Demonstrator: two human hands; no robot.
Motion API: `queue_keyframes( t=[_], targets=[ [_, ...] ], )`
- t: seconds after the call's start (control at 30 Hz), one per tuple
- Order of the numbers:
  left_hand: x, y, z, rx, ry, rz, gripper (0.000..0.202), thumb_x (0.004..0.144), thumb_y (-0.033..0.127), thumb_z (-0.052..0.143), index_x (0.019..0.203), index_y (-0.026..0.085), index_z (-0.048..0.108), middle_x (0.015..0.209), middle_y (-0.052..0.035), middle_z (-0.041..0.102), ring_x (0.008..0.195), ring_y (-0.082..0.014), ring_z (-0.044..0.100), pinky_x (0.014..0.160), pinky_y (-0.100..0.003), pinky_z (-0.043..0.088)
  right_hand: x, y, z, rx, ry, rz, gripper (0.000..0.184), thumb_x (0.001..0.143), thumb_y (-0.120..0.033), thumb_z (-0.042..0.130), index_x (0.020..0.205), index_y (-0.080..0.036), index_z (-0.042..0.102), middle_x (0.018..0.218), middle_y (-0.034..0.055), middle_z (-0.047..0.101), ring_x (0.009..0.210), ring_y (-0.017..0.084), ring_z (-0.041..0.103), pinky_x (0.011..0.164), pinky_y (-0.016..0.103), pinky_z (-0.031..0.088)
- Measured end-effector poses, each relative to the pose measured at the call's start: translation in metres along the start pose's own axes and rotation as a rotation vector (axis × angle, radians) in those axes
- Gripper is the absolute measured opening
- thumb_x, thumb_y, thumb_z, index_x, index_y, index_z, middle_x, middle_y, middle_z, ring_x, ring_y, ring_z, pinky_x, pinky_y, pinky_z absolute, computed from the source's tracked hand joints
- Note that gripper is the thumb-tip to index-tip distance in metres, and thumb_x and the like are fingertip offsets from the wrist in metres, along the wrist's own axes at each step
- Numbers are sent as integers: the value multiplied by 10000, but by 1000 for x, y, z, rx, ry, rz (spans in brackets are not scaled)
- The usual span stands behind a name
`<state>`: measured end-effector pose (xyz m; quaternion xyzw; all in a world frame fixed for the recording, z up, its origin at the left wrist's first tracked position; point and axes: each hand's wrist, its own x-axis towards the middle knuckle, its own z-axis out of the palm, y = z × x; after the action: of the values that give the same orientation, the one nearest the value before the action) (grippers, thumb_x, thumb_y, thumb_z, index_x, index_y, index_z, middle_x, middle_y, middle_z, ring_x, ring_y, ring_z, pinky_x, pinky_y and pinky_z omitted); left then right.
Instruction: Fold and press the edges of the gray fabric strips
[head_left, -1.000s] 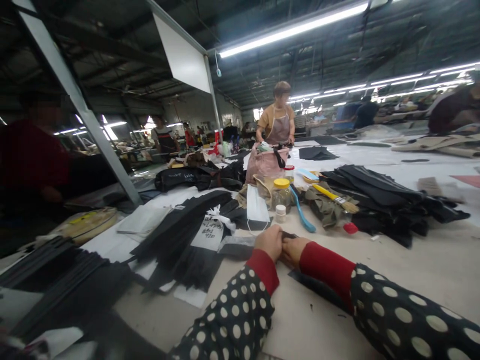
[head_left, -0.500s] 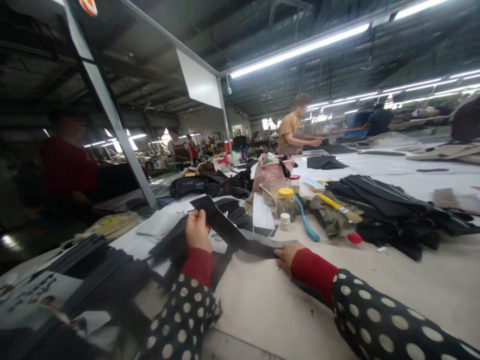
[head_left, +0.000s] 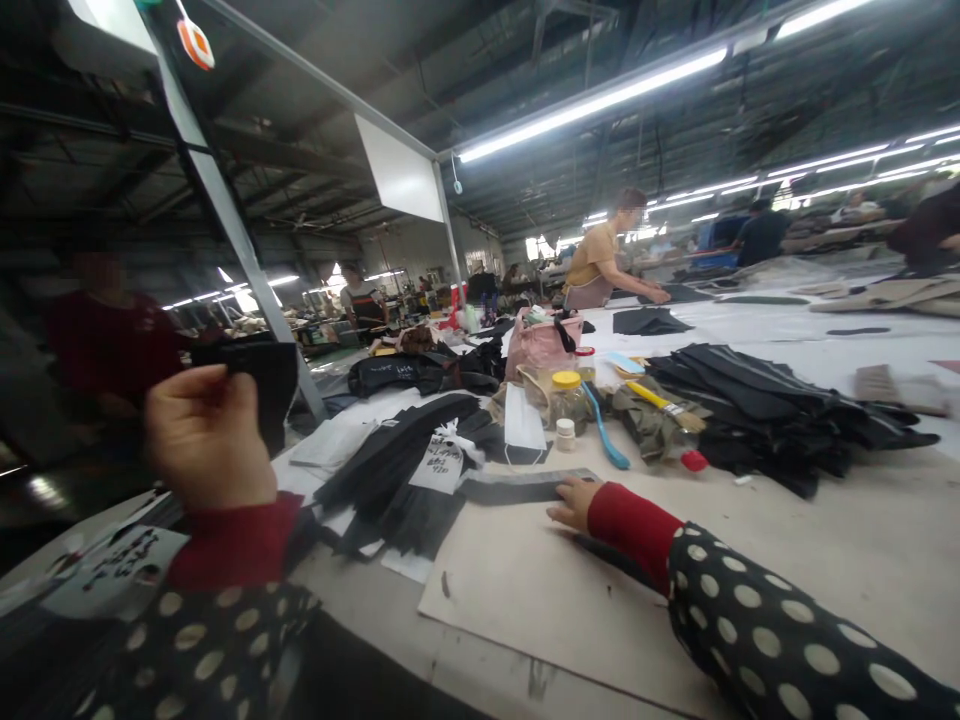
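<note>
My left grip (head_left: 206, 435) is up in the air, off to my left. It is closed tight on a black cloth piece (head_left: 255, 385), with my fingers curled over the top edge. My right grip (head_left: 574, 502) lies low on the desk (head_left: 862, 540). Its fingers are loose and apart and hold nothing, and the tips touch the near end of a long dark strip (head_left: 521, 486). The strip lies flat at the far edge of a pale board (head_left: 525, 600).

Just behind the strip stands a clear jar (head_left: 570, 397) with a yellow lid on it. I cannot tell what is inside. A small white bottle (head_left: 565, 433) stands right in front of the jar, with its cap on. Behind them sits a pink bag (head_left: 541, 347). It is open at the top and stuffed full, and something pale pokes out, but I cannot tell what it is. A black strap hangs over its side.

A white face mask (head_left: 520, 420) lies left of the jar, and a blue handle (head_left: 606, 432) lies right of it. A heap of black strips (head_left: 390, 470) with a white tag (head_left: 439, 463) is between my two grips. A big pile of black cloth (head_left: 772, 410) lies far to the right. A person in a yellow top (head_left: 598, 262) leans over the far end of the desk.
</note>
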<state>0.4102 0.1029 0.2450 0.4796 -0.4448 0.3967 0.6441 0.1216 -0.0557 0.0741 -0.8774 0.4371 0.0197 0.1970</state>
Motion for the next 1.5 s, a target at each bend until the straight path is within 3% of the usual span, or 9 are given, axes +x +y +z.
queue_keyframes(
  t=[0.07, 0.2, 0.3, 0.4, 0.6, 0.7, 0.9, 1.27, 1.5],
  targets=[
    [-41, 37, 0, 79, -109, 139, 153, 731, 229, 567, 883, 207, 560, 829, -27, 566, 721, -134, 529, 634, -288, 437, -22, -4, -8, 185, -37, -85, 491, 851, -450, 318, 1107, -81, 515, 1208, 165, 446, 1088, 224, 440, 934, 373, 323],
    [-143, 103, -4, -101, -628, 471, 254, 715, 74, 541, 939, 193, 548, 813, -35, 577, 813, -147, 521, 729, -292, 430, -87, -11, -7, 705, -262, -235, 763, 827, -515, -106, 1133, -137, 482, 1093, 100, 550, 936, 120, 550, 728, 238, 460],
    [-218, 144, -10, -275, -838, 482, 183, 758, 121, 491, 921, 179, 551, 762, -35, 604, 729, -144, 528, 655, -289, 417, -134, -2, 21, 1186, -322, -223, 604, 750, -647, 309, 931, -112, 523, 908, 107, 575, 762, 154, 591, 524, 211, 449],
    [-257, 173, -17, -423, -1026, 459, 114, 809, 239, 437, 799, 213, 548, 639, 7, 583, 608, -121, 509, 551, -273, 384, -169, 23, 60, 1151, -177, 17, 414, 649, -520, 541, 776, -135, 456, 613, -6, 502, 484, 88, 490, 405, 184, 346],
    [-205, 173, 17, -606, -1737, 448, 220, 807, 295, 451, 1006, 247, 530, 904, -5, 614, 813, -115, 540, 714, -221, 419, -223, 68, 84, 732, 118, 127, 329, 773, -482, 374, 749, -173, 484, 728, 41, 532, 674, 152, 494, 631, 286, 393],
    [-195, 154, 68, -422, -1777, 325, 252, 799, 265, 436, 1020, 214, 546, 1010, -49, 583, 932, -160, 515, 830, -275, 393, -239, 73, 83, 627, 231, 95, 312, 825, -444, 323, 766, -193, 499, 804, 47, 553, 780, 170, 501, 725, 296, 383],
    [-250, 129, 145, -286, -1791, 357, 212, 751, 228, 465, 919, 177, 584, 970, -72, 558, 910, -183, 500, 825, -300, 376, -250, 80, 90, 587, 368, 73, 295, 870, -377, 283, 808, -180, 493, 808, 48, 525, 774, 150, 475, 731, 303, 372],
    [-242, 117, 117, -385, -1664, 55, 104, 738, 231, 446, 796, 172, 509, 785, -10, 502, 677, -111, 456, 609, -233, 371, -261, 113, 96, 832, 436, 237, 322, 801, -456, 429, 929, -178, 532, 914, 64, 554, 880, 173, 503, 804, 293, 395],
    [-221, 139, 86, -824, -2256, -286, 436, 790, 415, 441, 1167, 197, 435, 1078, -41, 547, 953, -152, 500, 814, -262, 395, -260, 115, 88, 1039, 703, 439, 361, 718, -496, 536, 892, -180, 538, 617, -4, 501, 608, 125, 449, 589, 238, 391]
  ],
)
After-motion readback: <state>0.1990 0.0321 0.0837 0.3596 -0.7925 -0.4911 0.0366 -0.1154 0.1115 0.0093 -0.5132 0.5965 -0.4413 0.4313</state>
